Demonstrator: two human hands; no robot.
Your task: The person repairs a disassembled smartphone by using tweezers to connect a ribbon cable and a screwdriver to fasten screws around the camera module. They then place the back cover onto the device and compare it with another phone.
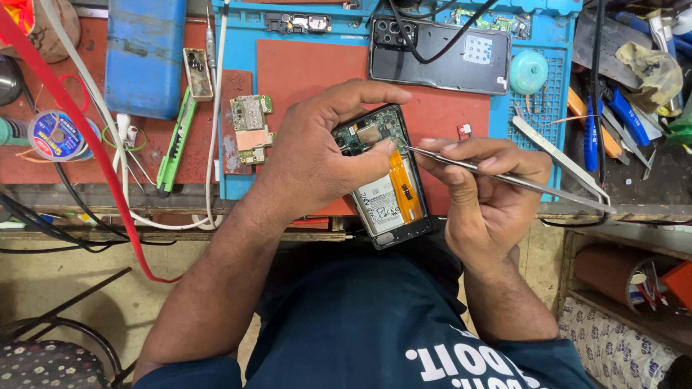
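The left hand (pixel 317 155) wraps its grip around an opened black smartphone with its back removed (pixel 382 176), holding it over the front edge of the cluttered counter (pixel 303 68). The right hand (pixel 483 191) pinches slim steel tweezers (pixel 504 176), their tip touching the phone's orange flex ribbon (pixel 405 184) beside the white battery (pixel 378 205). A detached dark back cover (pixel 440 54) lies farther back on the red mat, and a small green circuit board (pixel 251 130) lies left.

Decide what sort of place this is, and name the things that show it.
Most likely a phone repair bench. The left hand holds an opened phone, the right hand works tweezers into it, and a loose circuit board lies on the blue work mat.
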